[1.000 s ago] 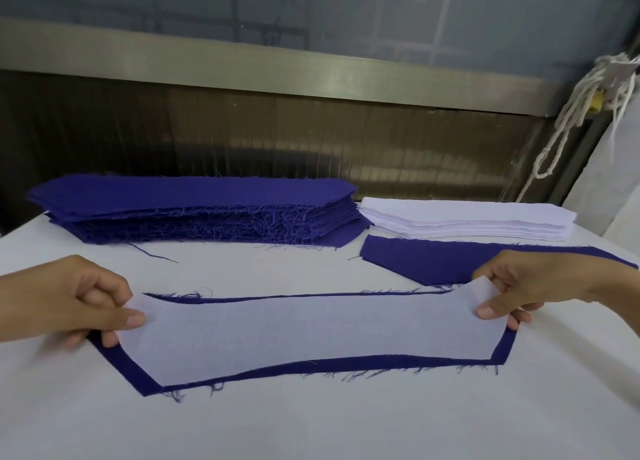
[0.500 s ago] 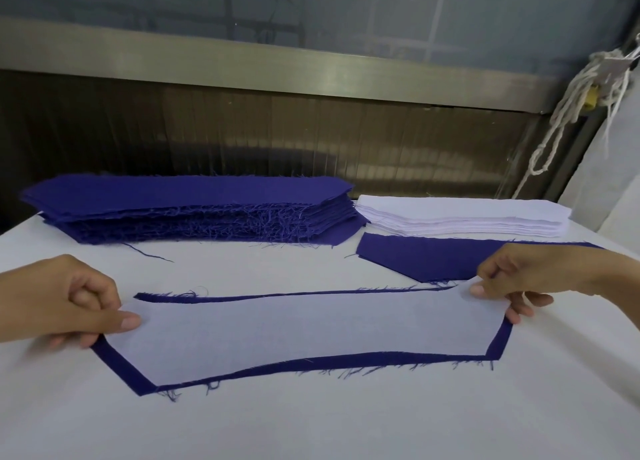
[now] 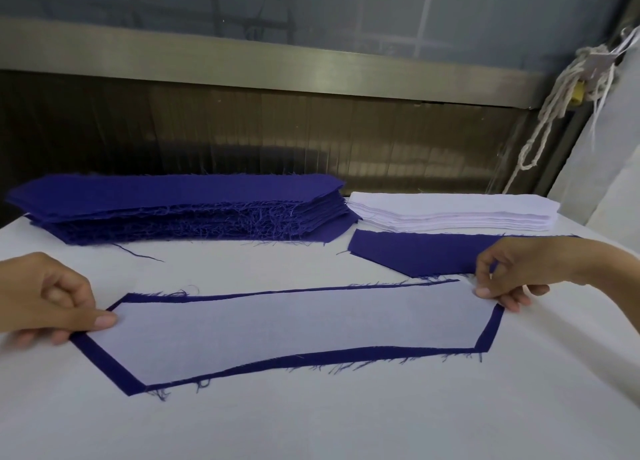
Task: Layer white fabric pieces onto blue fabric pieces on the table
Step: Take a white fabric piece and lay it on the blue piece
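Counter [image 3: 311, 421]: white-covered, with all the fabric lying on it.
White piece [image 3: 287, 331]: long, with angled ends, flat on the counter's near middle. It lies on top of a blue piece [image 3: 107, 362].
Blue piece: it shows only as a border around the white, thin along the far edge and wider along the near edge and both ends. The near edge is frayed.
Left hand [image 3: 45, 297]: the grip pinches the left tip of the white piece, thumb on top and fingers curled beneath. I cannot tell whether the blue is caught too.
Right hand [image 3: 519, 272]: the grip pinches the far right corner of the white piece, with the thumb tip on the cloth and fingertips below the edge.
Blue stack [image 3: 173, 196]: tall and ragged-edged, at the far left.
White stack [image 3: 450, 210]: lower and neat, just beside the blue stack on its right.
Single blue piece [image 3: 415, 251]: flat in front of the white stack, partly behind the right hand.
Loose thread [image 3: 138, 251]: lies on the counter near the blue stack.
Rope [image 3: 554, 106]: pale, hanging knotted at the far right.
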The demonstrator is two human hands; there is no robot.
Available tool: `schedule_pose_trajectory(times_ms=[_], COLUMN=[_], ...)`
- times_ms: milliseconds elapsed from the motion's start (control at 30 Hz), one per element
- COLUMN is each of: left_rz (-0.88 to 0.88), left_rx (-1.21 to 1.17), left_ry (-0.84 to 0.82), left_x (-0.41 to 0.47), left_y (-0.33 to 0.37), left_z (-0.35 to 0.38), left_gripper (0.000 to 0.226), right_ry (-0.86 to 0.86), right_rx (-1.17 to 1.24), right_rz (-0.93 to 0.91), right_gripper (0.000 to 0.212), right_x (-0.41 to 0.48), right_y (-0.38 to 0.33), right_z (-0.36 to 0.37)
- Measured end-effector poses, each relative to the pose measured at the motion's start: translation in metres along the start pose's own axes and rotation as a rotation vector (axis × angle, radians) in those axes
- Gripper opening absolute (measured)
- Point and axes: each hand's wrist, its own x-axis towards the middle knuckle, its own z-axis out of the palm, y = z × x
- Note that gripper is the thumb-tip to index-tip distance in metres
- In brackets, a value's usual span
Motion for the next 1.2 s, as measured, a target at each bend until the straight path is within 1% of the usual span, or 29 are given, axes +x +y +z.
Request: schedule_pose_trajectory(times_ms=[133,200,300,400,467,533,600,767,1033,1200], left_rz=[0.006,0.008,0.005,-0.015,-0.041,-0.069,-0.075,-0.070,-0.092,-0.088], left_rx=[0.021,0.035,0.055,0.048,0.046,0.071,0.090,0.094,0.093,0.079], left_ry=[-0.006,-0.014,-0.031,-0.061,-0.130,-0.192,-0.226,-0.244,-0.254,-0.254], left_x=[0.001,0.000,-0.002,-0.007,-0.010,-0.013,-0.016,-0.019,-0.014,-0.010], left_y=[0.001,0.003,0.004,0.010,0.017,0.022,0.025,0.026,0.022,0.021], left_z=[-0.001,-0.002,-0.004,-0.010,-0.017,-0.023,-0.026,-0.028,-0.029,-0.028], left_gripper=[0.035,0.035,0.041,0.058,0.067,0.070,0.070,0.072,0.071,0.073], right_ry=[-0.004,0.027,0.049,-0.002,-0.039,-0.064,-0.054,0.000,-0.060,-0.048], right_rx=[-0.011,-0.015,-0.027,-0.102,-0.124,-0.149,-0.173,-0.179,-0.188,-0.194], right_rz=[-0.059,-0.113,-0.242,-0.339,-0.373,-0.398,-0.410,-0.413,-0.337,-0.338], right_gripper=[0.018,0.020,0.038,0.063,0.071,0.078,0.083,0.088,0.092,0.093], right_x=[-0.001,-0.001,-0.002,0.000,0.003,0.007,0.011,0.020,0.028,0.032], right_y=[0.002,0.001,0.002,0.006,0.011,0.015,0.021,0.031,0.035,0.041], right_z=[-0.001,-0.001,0.001,0.003,0.002,0.001,-0.001,-0.001,-0.004,-0.003])
